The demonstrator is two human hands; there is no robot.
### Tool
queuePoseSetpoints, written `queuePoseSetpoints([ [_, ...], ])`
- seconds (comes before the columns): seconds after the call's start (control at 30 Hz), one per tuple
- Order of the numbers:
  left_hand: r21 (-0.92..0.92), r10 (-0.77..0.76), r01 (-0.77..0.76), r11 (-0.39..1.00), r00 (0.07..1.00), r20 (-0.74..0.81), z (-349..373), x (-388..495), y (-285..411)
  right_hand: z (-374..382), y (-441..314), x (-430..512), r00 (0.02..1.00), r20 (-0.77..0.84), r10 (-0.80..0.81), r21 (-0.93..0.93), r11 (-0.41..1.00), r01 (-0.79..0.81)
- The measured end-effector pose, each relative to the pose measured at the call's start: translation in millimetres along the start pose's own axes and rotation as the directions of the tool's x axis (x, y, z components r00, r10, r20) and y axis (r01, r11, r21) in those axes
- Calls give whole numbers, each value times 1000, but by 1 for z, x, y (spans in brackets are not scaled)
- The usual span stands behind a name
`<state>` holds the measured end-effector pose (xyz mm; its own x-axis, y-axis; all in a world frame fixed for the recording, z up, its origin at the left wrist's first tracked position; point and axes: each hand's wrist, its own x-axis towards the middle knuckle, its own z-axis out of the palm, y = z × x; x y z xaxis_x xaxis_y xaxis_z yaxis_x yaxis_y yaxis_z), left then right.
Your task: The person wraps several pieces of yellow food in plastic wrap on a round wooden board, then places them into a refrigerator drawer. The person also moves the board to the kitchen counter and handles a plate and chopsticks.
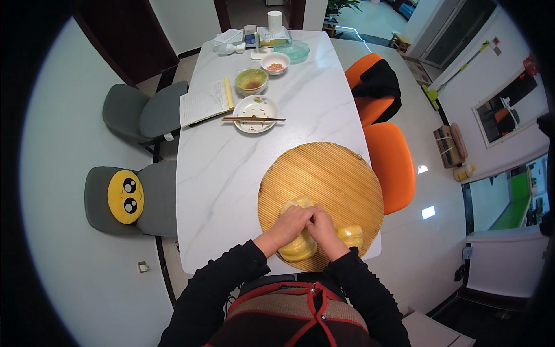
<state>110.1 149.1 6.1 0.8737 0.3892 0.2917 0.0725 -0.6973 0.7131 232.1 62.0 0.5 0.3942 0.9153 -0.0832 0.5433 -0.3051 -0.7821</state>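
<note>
Before me on the table lies a round woven mat of thin yellowish strips. Near its front edge are yellow, shiny rolled pieces, perhaps dough: a large one under my hands and a smaller one right of my right wrist. My left hand and my right hand meet over the large piece, fingertips together. The fingers hide what lies between them, so I cannot tell whether they pinch the piece.
Beyond the mat, chopsticks rest across a floral plate. Farther back are a green bowl, a white bowl with orange-pink bits, a teal dish and an open notebook. Orange chairs stand right, grey ones left.
</note>
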Motion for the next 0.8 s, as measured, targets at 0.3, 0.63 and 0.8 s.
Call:
queuePoseSetpoints([
  [0.3,-13,-68,67,998,997,-28,-3,0,5,0,-10,2,999,-42,-27,-120,993,22],
  [0.63,-466,-669,559,686,736,-101,-6,-24,-56,-15,-18,6,975,-18,-219,-120,969,216],
  [0.8,-308,-528,481,821,844,-88,-3,-24,-59,-9,-18,6,979,57,-197,-66,977,201],
])
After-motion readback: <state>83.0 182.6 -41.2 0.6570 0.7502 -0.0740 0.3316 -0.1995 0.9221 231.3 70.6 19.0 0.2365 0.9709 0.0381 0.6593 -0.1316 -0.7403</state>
